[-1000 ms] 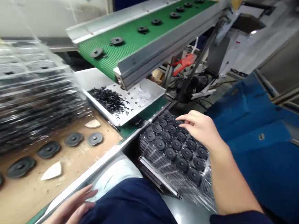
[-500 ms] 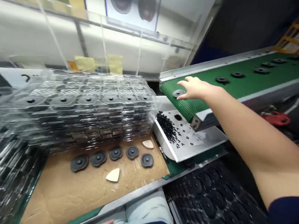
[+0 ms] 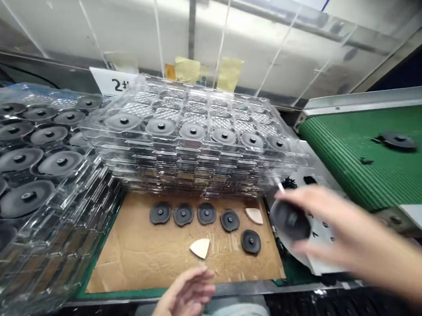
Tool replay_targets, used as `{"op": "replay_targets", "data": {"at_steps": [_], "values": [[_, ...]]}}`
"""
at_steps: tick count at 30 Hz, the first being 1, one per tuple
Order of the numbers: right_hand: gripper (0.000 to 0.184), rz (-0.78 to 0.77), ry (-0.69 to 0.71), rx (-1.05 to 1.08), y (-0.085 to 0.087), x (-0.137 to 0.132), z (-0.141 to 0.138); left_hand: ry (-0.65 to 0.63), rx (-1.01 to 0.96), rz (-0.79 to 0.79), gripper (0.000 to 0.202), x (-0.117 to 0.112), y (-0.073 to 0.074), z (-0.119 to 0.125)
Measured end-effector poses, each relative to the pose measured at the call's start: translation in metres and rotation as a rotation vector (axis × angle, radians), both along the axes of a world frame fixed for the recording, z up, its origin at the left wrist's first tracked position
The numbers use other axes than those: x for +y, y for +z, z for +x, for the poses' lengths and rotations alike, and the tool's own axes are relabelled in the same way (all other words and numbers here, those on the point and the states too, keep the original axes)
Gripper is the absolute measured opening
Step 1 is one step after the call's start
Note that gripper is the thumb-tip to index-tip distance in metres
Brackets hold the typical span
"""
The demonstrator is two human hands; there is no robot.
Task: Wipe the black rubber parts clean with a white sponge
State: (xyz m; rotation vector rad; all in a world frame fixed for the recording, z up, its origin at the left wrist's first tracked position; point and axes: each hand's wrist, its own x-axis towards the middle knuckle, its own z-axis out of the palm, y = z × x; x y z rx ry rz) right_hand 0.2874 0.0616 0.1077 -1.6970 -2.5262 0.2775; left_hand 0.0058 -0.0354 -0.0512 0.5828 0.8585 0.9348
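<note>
My right hand [image 3: 333,226] is blurred by motion and grips a black round disc [image 3: 291,220] just right of the cardboard sheet [image 3: 144,260]. My left hand [image 3: 185,299] hovers low at the table's front edge, fingers loosely apart and holding nothing. On the cardboard lie several black discs [image 3: 206,213] in a row, one more disc [image 3: 251,241] below them, and two pale triangular pieces [image 3: 200,247]. A stack of clear plastic trays [image 3: 197,142] with discs in its front row stands behind the cardboard.
A green conveyor belt [image 3: 360,160] at the right carries a black disc [image 3: 398,140]. More clear trays [image 3: 24,163] full of discs are stacked at the left. A white perforated tray [image 3: 319,264] sits under the belt's end. Clear panels [image 3: 206,26] rise behind.
My right hand left the conveyor belt and came down toward the cardboard with a black disc in it. My left hand rose into view. The view swung left and down.
</note>
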Motion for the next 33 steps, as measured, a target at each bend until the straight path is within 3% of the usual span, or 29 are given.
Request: {"op": "replay_targets", "data": {"at_steps": [3,7,10,13,17,19,21,25,28,30,33], "values": [[0.067,-0.207,0.209,0.326,-0.067,-0.053,-0.062,0.053,-0.21,-0.025,0.068,0.004,-0.003,0.015],[0.079,-0.4,0.11,0.603,-0.138,-0.079,-0.114,-0.008,-0.271,-0.183,0.079,0.007,-0.01,0.004],[0.08,-0.241,-0.01,0.585,-0.174,-0.077,-0.13,0.036,-0.282,-0.32,0.065,0.01,-0.011,-0.025],[0.054,0.012,-0.157,0.462,-0.206,-0.07,-0.133,0.191,-0.339,-0.319,0.042,0.013,-0.012,-0.052],[0.032,0.04,-0.15,0.471,-0.235,-0.062,-0.13,0.37,-0.427,-0.272,0.034,0.018,-0.014,-0.067],[0.028,0.048,-0.133,0.509,-0.234,-0.058,-0.131,0.427,-0.438,-0.265,0.035,0.022,-0.014,-0.066],[0.027,0.049,-0.111,0.552,-0.219,-0.053,-0.136,0.458,-0.414,-0.262,0.036,0.025,-0.011,-0.062],[0.028,0.081,-0.059,0.64,-0.166,-0.048,-0.158,0.487,-0.341,-0.227,0.045,0.029,0.001,-0.051],[0.029,0.124,0.073,0.702,-0.135,-0.05,-0.175,0.528,-0.295,-0.21,0.053,0.028,0.01,-0.044],[0.03,0.126,0.123,0.717,-0.126,-0.052,-0.18,0.544,-0.262,-0.227,0.056,0.027,0.014,-0.041],[0.03,0.133,0.07,0.695,-0.124,-0.055,-0.18,0.557,-0.226,-0.253,0.057,0.024,0.018,-0.04]]}}
